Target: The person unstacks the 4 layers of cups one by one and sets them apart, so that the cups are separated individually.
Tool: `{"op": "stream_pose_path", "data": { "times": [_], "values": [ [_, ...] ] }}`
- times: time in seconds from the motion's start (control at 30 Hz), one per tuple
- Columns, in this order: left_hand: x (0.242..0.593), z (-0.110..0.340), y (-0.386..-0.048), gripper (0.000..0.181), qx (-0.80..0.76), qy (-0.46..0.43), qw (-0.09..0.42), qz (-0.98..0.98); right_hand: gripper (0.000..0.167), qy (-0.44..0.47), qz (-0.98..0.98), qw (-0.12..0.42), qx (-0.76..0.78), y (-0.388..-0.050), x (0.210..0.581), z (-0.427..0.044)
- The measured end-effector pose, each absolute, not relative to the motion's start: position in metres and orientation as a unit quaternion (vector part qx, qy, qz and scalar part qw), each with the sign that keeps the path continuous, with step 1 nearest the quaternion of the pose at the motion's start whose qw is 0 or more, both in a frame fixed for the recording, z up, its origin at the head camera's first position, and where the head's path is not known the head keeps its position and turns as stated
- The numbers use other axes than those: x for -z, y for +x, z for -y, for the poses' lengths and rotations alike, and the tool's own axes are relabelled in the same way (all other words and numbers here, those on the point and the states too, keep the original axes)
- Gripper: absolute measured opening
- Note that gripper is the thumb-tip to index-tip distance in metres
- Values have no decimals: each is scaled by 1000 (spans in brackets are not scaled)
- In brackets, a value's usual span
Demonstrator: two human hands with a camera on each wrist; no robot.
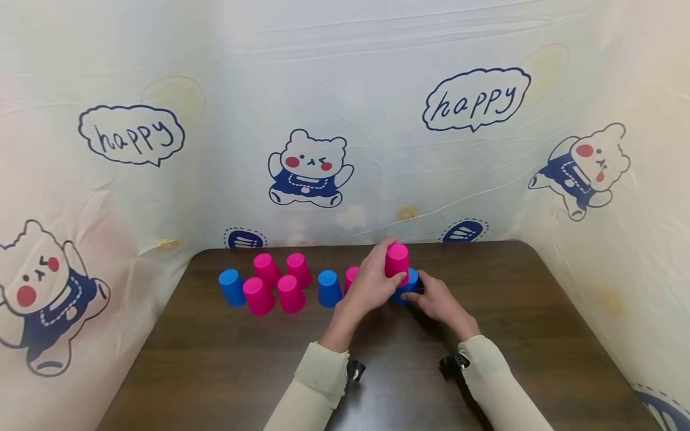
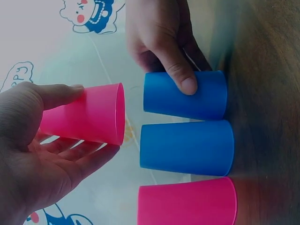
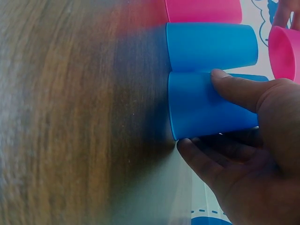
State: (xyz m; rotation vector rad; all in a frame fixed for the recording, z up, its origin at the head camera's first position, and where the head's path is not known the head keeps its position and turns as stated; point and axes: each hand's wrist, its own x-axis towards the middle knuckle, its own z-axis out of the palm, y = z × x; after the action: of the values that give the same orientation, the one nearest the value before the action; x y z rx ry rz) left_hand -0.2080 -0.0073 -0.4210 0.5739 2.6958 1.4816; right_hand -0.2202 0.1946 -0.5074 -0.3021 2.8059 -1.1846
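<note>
My left hand point(image 1: 374, 278) holds a pink cup point(image 1: 397, 261) upside down in the air, thumb on one side and fingers on the other. In the left wrist view that pink cup point(image 2: 89, 115) is apart from the cups below it. My right hand point(image 1: 435, 299) grips a blue cup point(image 3: 211, 108) that stands mouth down on the table, thumb and fingers around its sides. Beside it stands a second blue cup point(image 2: 187, 147), and next to that a pink cup point(image 2: 187, 202). In the head view the left hand covers part of this row.
To the left on the brown table point(image 1: 226, 359) stand a blue cup point(image 1: 232, 287) and several upside-down pink cups point(image 1: 260, 297). Another blue cup point(image 1: 329, 288) stands nearer the middle, beside a partly hidden pink cup point(image 1: 351, 275). A printed curtain point(image 1: 377, 179) rises behind the table.
</note>
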Motion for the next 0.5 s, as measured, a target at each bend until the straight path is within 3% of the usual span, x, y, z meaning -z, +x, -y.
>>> {"op": "stream_pose_path", "data": {
  "times": [0.5],
  "values": [
    [411,29,-193,84,-461,164,-14,-872,55,-87,-918,64,383,-219,508,-195]
  ]
}}
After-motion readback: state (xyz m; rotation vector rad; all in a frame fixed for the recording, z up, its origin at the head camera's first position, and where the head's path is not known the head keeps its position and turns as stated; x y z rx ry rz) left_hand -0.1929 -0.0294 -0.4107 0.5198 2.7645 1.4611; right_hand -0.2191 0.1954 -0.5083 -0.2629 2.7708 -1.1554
